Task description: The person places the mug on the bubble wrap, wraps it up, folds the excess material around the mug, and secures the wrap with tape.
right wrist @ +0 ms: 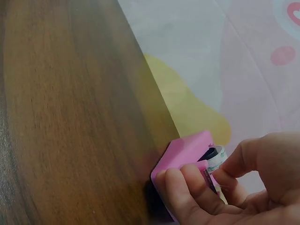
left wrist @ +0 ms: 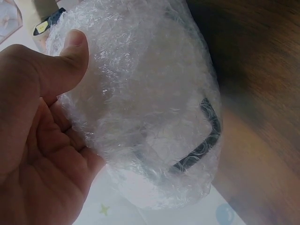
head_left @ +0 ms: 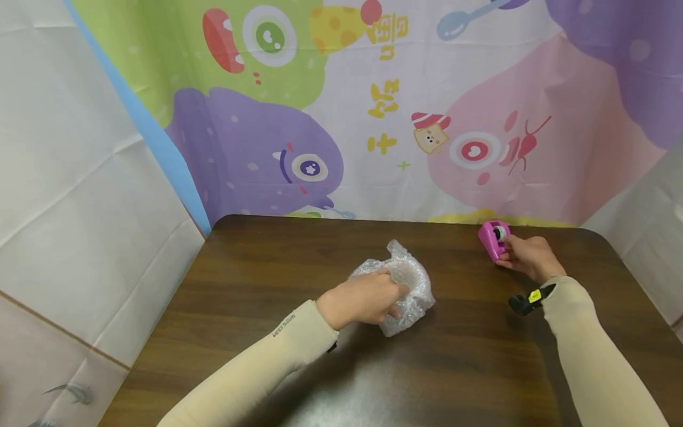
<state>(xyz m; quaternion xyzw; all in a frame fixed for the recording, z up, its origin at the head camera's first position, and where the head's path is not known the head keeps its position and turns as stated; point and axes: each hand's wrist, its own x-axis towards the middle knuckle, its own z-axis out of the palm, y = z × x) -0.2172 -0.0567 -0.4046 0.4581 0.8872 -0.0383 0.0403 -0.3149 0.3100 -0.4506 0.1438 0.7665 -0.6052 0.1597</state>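
Note:
A bundle of clear bubble wrap [head_left: 418,281] lies near the middle of the table, and my left hand [head_left: 365,296] grips its near left side. In the left wrist view, the left thumb [left wrist: 75,51] lies on the bubble wrap [left wrist: 140,79] while the fingers curl behind it. A bent dark strip [left wrist: 201,147] shows through the layers; what is wrapped inside cannot be made out. At the back right, my right hand [head_left: 530,258] holds a pink tape dispenser [head_left: 488,240]. Its small tape roll [right wrist: 218,158] shows close to the right thumb and fingers [right wrist: 176,187].
The dark wood table [head_left: 256,261] has rounded back corners. A cartoon-printed curtain [head_left: 373,178] hangs right behind its back edge. Pale tiled walls [head_left: 80,178] stand at left and right. A black wrist strap with a camera [head_left: 525,302] sits on the right sleeve.

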